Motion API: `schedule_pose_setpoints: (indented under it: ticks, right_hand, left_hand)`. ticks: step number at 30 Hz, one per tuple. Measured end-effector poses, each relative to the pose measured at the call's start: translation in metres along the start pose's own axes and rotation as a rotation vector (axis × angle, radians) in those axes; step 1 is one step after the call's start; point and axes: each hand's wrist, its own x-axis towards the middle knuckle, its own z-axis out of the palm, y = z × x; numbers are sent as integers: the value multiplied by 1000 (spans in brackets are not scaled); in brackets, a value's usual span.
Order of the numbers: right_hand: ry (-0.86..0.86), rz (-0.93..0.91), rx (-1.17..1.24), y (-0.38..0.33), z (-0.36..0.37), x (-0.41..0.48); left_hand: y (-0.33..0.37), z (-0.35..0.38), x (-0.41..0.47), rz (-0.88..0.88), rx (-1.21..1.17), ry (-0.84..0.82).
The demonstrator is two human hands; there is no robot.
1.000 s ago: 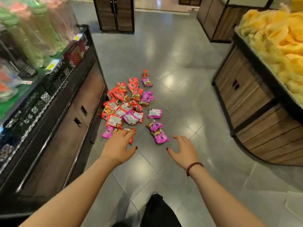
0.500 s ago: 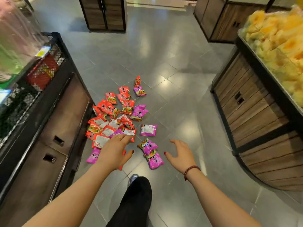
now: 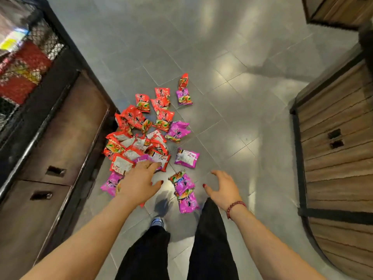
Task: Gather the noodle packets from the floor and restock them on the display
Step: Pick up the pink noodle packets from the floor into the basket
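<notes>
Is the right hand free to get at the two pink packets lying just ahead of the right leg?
Probably yes. The right hand is open and empty, just right of the two pink packets, with only bare floor between them. The left hand is off over the main pile.

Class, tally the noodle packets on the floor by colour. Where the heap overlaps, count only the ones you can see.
Purple packets: 7
Red packets: about 17, since the heap overlaps and the count is not exact
Total: about 24
</notes>
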Motion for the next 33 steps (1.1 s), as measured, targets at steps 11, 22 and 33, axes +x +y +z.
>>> schedule_pose_setpoints:
  ticks: [11,22,33]
  right_hand:
    - [-317,-47,-55,56,43,168]
    - [-476,8,-109,143,213,284]
    - [-431,311,128,227,381,383]
  left_hand:
    - [-5,153,51,-526,-271,190]
    - [-71,347,102,-697,-374,146]
    - [-154,517,136,-650,-472,90]
